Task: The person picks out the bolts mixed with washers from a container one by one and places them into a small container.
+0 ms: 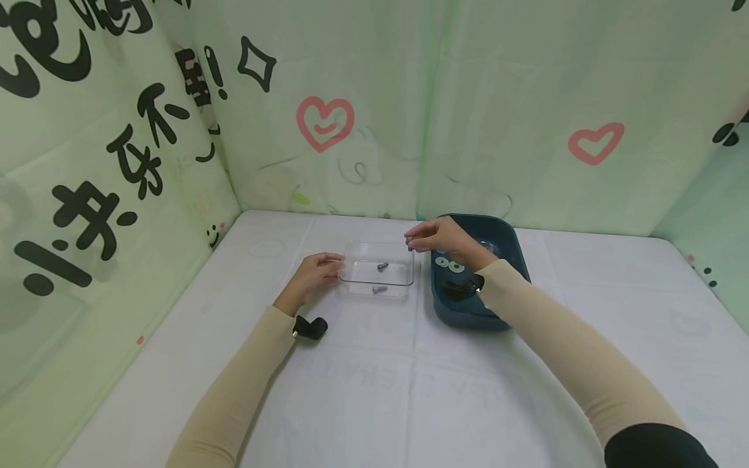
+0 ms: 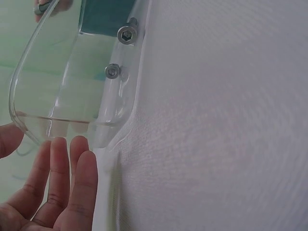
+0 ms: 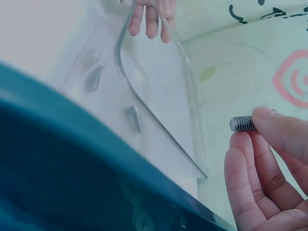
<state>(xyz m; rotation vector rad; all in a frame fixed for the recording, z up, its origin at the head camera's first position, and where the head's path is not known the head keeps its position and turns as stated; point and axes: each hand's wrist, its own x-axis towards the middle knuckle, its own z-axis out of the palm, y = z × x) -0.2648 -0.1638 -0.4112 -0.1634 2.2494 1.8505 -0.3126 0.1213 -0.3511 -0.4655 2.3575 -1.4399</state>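
My right hand (image 1: pixel 446 239) pinches a hex socket bolt (image 3: pixel 243 123) between thumb and fingers, its threaded end sticking out. It is raised near the back right corner of a clear plastic box (image 1: pixel 404 284). Inside the box lie two similar bolts, a nearer-to-hand bolt (image 2: pixel 112 71) and another bolt (image 2: pixel 127 34), showing their hex sockets in the left wrist view. At the box's left end, my left hand (image 1: pixel 313 279) touches the end wall with fairly straight fingers (image 2: pixel 60 163), the thumb beside the rim.
A dark blue bin (image 1: pixel 471 320) stands right of the clear box, partly under my right forearm. Pale round washers (image 1: pixel 456 267) lie in it, with other small items partly hidden. A white cloth covers the table (image 1: pixel 363 377); printed green curtains (image 1: pixel 363 78) hang behind and at the sides.
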